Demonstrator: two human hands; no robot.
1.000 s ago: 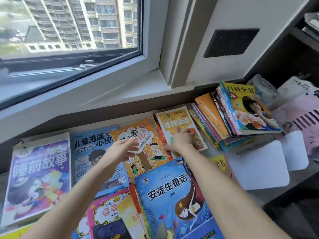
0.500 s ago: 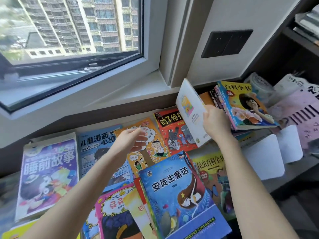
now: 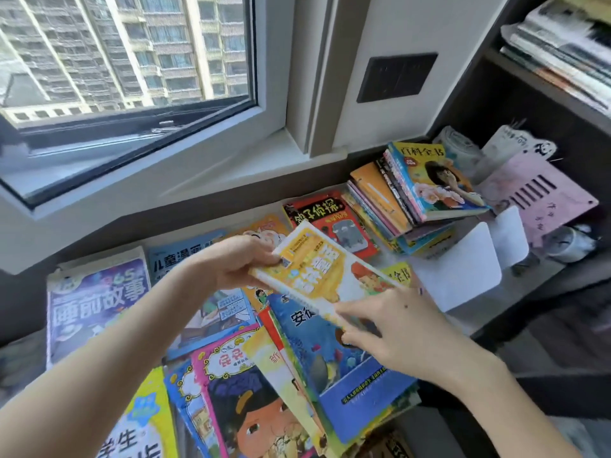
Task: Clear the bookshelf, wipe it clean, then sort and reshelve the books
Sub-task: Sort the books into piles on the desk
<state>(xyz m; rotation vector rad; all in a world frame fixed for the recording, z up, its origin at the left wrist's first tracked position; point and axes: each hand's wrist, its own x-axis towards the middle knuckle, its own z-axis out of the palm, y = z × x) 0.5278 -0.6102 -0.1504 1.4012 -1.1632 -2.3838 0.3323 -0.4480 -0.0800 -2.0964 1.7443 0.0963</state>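
Both hands hold the yellow book (image 3: 317,269) just above the spread books (image 3: 99,302) on the desk (image 3: 459,317): the left hand (image 3: 236,264) grips one end, and the right hand (image 3: 396,325) rests straight fingers against the near corner. With only one real grip, I'd say it could tip out and shove the overlapped blue book (image 3: 330,358) off the desk's front edge.

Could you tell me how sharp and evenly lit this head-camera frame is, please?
Head view: daylight from the window brightly lights the spread books; the held yellow book is slightly motion-blurred, its title smeared; the bookshelf at right sits in shadow; the wide-angle lens bows the window's frame.
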